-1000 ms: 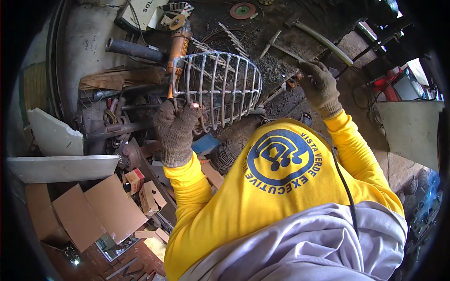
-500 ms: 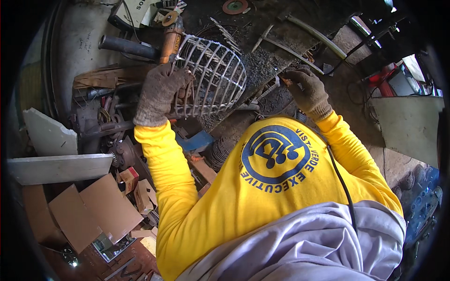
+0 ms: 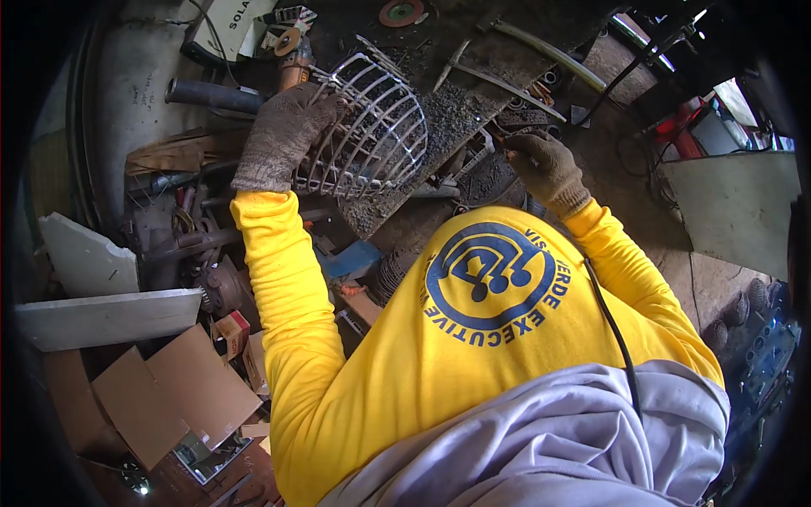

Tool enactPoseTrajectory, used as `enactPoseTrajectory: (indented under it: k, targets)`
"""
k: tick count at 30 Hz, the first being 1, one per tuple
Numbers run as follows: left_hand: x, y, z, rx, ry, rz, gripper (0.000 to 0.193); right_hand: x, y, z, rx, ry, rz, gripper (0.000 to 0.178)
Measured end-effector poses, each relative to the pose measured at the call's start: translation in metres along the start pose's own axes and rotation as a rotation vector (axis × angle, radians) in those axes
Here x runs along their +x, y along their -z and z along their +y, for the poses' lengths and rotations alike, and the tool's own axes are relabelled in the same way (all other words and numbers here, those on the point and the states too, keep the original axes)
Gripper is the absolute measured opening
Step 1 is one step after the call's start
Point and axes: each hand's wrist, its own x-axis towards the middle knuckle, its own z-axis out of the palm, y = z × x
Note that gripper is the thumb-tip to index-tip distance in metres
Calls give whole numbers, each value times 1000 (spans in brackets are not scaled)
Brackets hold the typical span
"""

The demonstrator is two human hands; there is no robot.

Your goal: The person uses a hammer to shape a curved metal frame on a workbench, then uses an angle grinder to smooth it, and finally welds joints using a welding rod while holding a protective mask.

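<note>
My left hand [image 3: 287, 135], in a brown knit glove, is closed on the left rim of a basket-shaped cage of welded metal bars [image 3: 390, 127]. The cage lies tilted, its curved bars bulging to the right; the fingertips are partly hidden behind the glove. Just beyond this hand lies an orange angle grinder [image 3: 294, 64] with a worn disc. My right hand [image 3: 545, 165], gloved alike, hovers right of the cage, apart from it. Its fingers are pinched together, and what they hold, if anything, cannot be made out.
A chipping hammer [image 3: 498, 83] and a green-brown bar [image 3: 553, 52] lie at the far right. A grinding disc [image 3: 400, 12] rests at the back. Cardboard [image 3: 203, 384], pale boards [image 3: 110, 317] and scrap metal crowd the left. A grey sheet panel [image 3: 731, 207] stands at right.
The cage has turned and tilted in my left hand, showing its bars from another side. My left hand has turned with it. The right hand has shifted slightly, still pinched. The whole view moved a little.
</note>
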Motion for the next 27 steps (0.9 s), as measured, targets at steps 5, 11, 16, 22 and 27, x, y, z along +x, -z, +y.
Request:
enactPoseTrajectory:
  k: [5,11,16,22,27]
  targets:
    - [7,-11,-2,115,-116,138,41,-4,2,2,14,8,11,23]
    - [3,-22,4,53,-104,213,32,-8,3,11,5,-34,15,23]
    - [-7,-25,0,-27,-180,309,33,-8,3,11,45,-51,13,23]
    - [-26,-22,-20,-48,-230,327,35,-4,-2,11,63,-12,3,22]
    - [-47,-21,-34,-81,-196,406,35,0,-7,8,78,7,-15,23]
